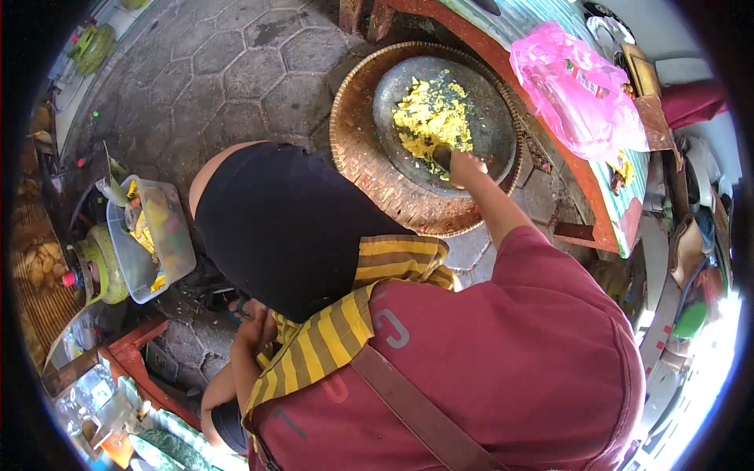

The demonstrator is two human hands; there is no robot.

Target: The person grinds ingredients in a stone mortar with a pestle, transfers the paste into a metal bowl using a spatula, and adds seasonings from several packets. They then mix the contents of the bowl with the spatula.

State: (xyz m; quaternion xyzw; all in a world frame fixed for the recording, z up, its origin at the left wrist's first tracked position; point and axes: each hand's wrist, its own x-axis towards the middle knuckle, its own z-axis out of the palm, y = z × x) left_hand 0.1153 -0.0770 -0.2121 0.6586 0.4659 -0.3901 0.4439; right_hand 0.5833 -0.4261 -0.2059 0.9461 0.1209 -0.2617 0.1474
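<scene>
1. Maroon shirt [503, 353] w/ yellow striped cloth [338, 334] fills the near view.
2. Woven tray [369, 169] holds stone mortar [503, 125]; yellow paste [432, 118] lies just left of the fist.
3. Right hand [465, 167] closed round pestle [442, 155], arm reaching fwd.
4. Left hand [253, 330] low by the knee, well apart; grip can't tell.

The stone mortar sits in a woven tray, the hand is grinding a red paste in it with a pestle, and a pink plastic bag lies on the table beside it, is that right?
Not quite. The head view shows the paste in the stone mortar is yellow, not red. The rest holds: the right hand works a pestle, the mortar sits in the woven tray, and the pink plastic bag lies on the table.
</scene>
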